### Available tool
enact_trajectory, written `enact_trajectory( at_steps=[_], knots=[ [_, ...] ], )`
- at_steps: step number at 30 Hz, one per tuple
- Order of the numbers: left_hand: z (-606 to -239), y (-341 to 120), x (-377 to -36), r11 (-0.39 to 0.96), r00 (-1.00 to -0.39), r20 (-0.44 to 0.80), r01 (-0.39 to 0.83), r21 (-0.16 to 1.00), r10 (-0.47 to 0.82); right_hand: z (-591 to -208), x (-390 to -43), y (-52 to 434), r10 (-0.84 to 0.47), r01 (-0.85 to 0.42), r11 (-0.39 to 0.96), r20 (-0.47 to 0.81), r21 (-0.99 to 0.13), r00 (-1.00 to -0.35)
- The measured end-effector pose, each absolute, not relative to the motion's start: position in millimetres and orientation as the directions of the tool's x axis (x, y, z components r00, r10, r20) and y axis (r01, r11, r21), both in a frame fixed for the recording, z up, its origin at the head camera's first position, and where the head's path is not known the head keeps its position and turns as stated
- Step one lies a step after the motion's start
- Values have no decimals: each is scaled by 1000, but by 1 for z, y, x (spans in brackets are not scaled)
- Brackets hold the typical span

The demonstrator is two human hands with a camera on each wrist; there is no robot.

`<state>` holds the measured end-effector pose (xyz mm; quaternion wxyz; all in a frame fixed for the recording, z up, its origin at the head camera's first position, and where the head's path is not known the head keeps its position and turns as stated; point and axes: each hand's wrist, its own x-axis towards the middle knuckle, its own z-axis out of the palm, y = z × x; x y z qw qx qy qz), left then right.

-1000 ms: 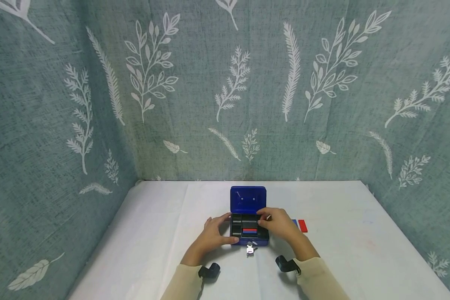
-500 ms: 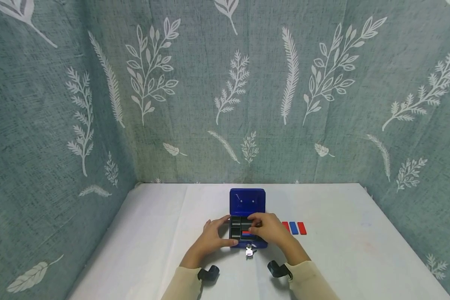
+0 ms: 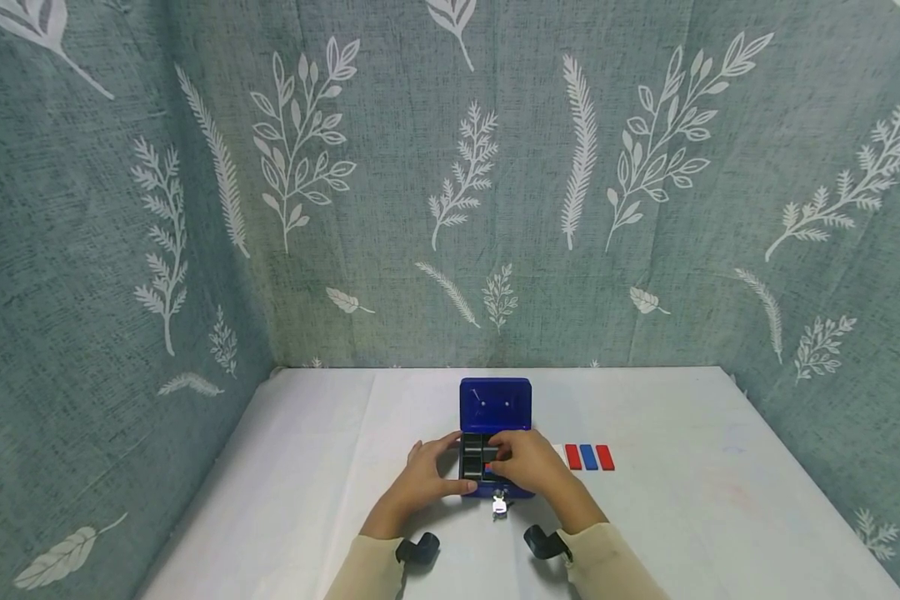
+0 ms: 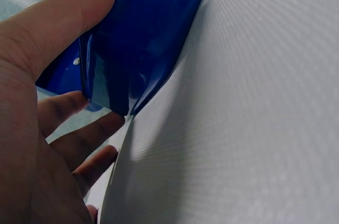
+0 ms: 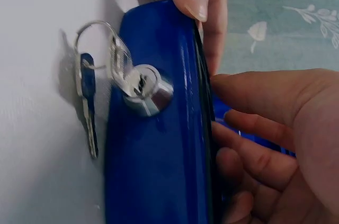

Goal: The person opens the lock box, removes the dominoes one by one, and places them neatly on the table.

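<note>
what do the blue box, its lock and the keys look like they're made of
The blue box looks like painted metal, glossy, judging by the reflections on its smooth wall, though hard plastic isn't ruled out. The lock seems polished, perhaps chromed metal, with mirror-like highlights. The keys look like silvery metal, by their shiny edges; the hanging one's dark blue part may be coating or reflection.

"Has the right hand moved?"
"Yes, leftward over the cash box. It hides more of the red and blue strips; a red tile to its right shows whole."
</note>
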<state>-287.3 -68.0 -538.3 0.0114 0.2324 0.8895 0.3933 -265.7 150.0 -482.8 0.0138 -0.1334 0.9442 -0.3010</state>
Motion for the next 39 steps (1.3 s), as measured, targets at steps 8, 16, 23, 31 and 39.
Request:
enact_trajectory(
  at_steps=[8, 16, 23, 31, 39],
  knots=[
    [-537, -68, -287, 599, -895, 147, 397, 695, 422, -485, -263, 141, -237, -244, 835, 77, -494, -968],
    [-537, -69, -286, 578, -892, 158, 401, 711, 425, -485, -263, 136, -220, -236, 851, 89, -469, -971],
    [-538, -68, -288, 608, -901, 135, 382, 696, 412, -486, -264, 134, -215, -218, 846, 63, -487, -975],
    [-539, -68, -287, 615, -907, 122, 366, 698, 402, -487, -264, 142, -214, -198, 795, 40, -574, -976],
    [-539, -68, -288, 617, -904, 132, 379, 690, 407, -490, -266, 149, -243, -250, 750, 97, -612, -965]
  ],
)
